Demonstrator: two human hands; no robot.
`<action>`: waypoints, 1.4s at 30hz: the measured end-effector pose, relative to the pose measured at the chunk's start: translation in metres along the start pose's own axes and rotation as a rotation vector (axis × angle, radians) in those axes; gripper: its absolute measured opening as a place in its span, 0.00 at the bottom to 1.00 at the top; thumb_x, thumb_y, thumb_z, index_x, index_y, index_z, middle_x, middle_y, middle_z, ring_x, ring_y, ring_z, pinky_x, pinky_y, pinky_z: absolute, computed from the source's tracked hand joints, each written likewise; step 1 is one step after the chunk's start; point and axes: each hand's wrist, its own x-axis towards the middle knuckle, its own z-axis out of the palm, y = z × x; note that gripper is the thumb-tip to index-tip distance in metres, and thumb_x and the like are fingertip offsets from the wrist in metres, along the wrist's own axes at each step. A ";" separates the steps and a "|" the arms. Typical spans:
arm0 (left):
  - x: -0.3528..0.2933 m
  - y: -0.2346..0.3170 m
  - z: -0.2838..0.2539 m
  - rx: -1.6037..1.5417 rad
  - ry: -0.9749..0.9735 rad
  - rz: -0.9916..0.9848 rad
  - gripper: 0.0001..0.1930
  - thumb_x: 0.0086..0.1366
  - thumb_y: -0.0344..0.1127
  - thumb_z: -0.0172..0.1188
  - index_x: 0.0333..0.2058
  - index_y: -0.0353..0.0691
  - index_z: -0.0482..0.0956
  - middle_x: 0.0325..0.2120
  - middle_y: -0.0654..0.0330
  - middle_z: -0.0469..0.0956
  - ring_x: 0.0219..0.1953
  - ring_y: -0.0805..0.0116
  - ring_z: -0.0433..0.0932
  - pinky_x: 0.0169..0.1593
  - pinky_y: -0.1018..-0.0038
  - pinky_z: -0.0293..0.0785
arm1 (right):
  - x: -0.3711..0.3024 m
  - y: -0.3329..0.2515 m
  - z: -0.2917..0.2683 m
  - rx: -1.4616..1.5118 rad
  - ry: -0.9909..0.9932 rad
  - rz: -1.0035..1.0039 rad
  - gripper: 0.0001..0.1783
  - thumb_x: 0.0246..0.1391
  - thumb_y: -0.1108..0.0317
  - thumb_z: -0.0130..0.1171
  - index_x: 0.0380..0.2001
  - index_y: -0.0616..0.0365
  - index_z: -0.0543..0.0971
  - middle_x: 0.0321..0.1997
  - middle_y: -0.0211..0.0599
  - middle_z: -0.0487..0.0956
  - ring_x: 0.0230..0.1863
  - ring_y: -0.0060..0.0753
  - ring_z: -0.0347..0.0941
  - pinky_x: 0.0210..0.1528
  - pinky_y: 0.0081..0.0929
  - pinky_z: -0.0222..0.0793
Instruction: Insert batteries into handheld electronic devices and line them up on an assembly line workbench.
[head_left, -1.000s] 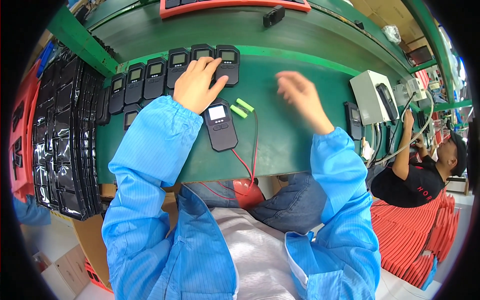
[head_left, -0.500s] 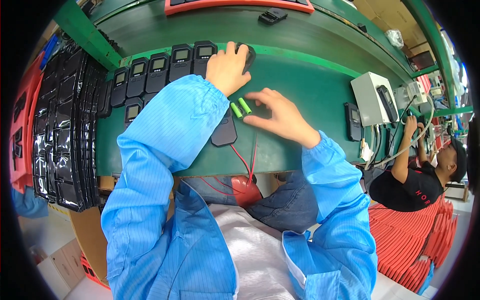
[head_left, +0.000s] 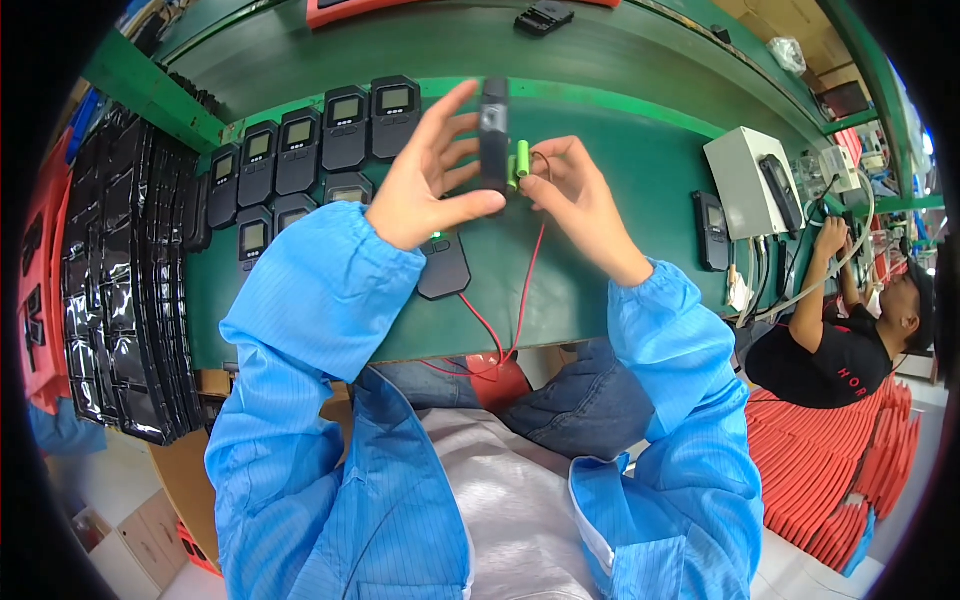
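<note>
My left hand point(head_left: 432, 170) holds a black handheld device point(head_left: 494, 140) turned on edge above the bench, thumb at its near end and fingers along its side. The device is slightly blurred. Close against its right side, my right hand point(head_left: 570, 190) pinches a pair of green battery cells point(head_left: 522, 160). A red wire point(head_left: 527, 290) runs from my right fingers down over the bench edge. Partly behind my left wrist lies a dark flat unit point(head_left: 446, 272) with a lit green spot and its own red lead.
Rows of black devices with small screens point(head_left: 298, 150) stand left on the green bench point(head_left: 590, 310). Black glossy trays point(head_left: 125, 270) are stacked at far left. A white box point(head_left: 745, 185) and another device point(head_left: 711, 230) sit right. A person point(head_left: 840, 350) works beyond them.
My left hand has lifted the device off the far row and brought it nearer, on edge. My right hand has picked up the green cells from the bench and raised them beside it.
</note>
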 end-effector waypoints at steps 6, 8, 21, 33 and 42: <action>-0.007 -0.001 0.014 -0.093 0.042 -0.011 0.54 0.52 0.23 0.72 0.71 0.47 0.45 0.65 0.48 0.55 0.65 0.53 0.63 0.66 0.54 0.64 | -0.004 -0.016 -0.002 -0.675 0.056 -0.325 0.18 0.49 0.71 0.65 0.43 0.60 0.71 0.39 0.32 0.74 0.37 0.23 0.71 0.37 0.24 0.68; -0.007 -0.001 0.013 -0.076 0.028 0.008 0.54 0.52 0.23 0.72 0.71 0.47 0.45 0.65 0.49 0.55 0.65 0.53 0.63 0.66 0.53 0.64 | -0.002 -0.016 -0.005 -0.821 0.015 -0.408 0.19 0.47 0.72 0.65 0.42 0.60 0.71 0.39 0.34 0.74 0.36 0.24 0.71 0.36 0.24 0.68; -0.009 0.001 0.016 -0.010 0.009 -0.027 0.53 0.51 0.23 0.73 0.71 0.46 0.48 0.64 0.49 0.57 0.64 0.54 0.64 0.64 0.53 0.67 | -0.011 -0.028 0.006 -0.608 -0.130 -0.364 0.33 0.45 0.63 0.73 0.48 0.59 0.64 0.30 0.36 0.76 0.30 0.28 0.71 0.35 0.27 0.70; -0.009 0.000 0.022 -0.072 0.065 -0.043 0.50 0.52 0.23 0.72 0.70 0.42 0.50 0.59 0.52 0.62 0.55 0.59 0.73 0.57 0.61 0.75 | -0.015 -0.010 0.008 -0.380 -0.202 -0.376 0.38 0.50 0.68 0.70 0.57 0.58 0.57 0.48 0.39 0.76 0.45 0.26 0.74 0.46 0.28 0.73; -0.005 -0.005 0.005 0.084 0.226 -0.129 0.41 0.60 0.26 0.66 0.69 0.42 0.54 0.53 0.56 0.65 0.49 0.66 0.72 0.50 0.74 0.74 | -0.004 -0.008 0.001 0.129 -0.177 0.233 0.26 0.68 0.61 0.51 0.64 0.59 0.61 0.55 0.35 0.74 0.52 0.22 0.71 0.52 0.25 0.70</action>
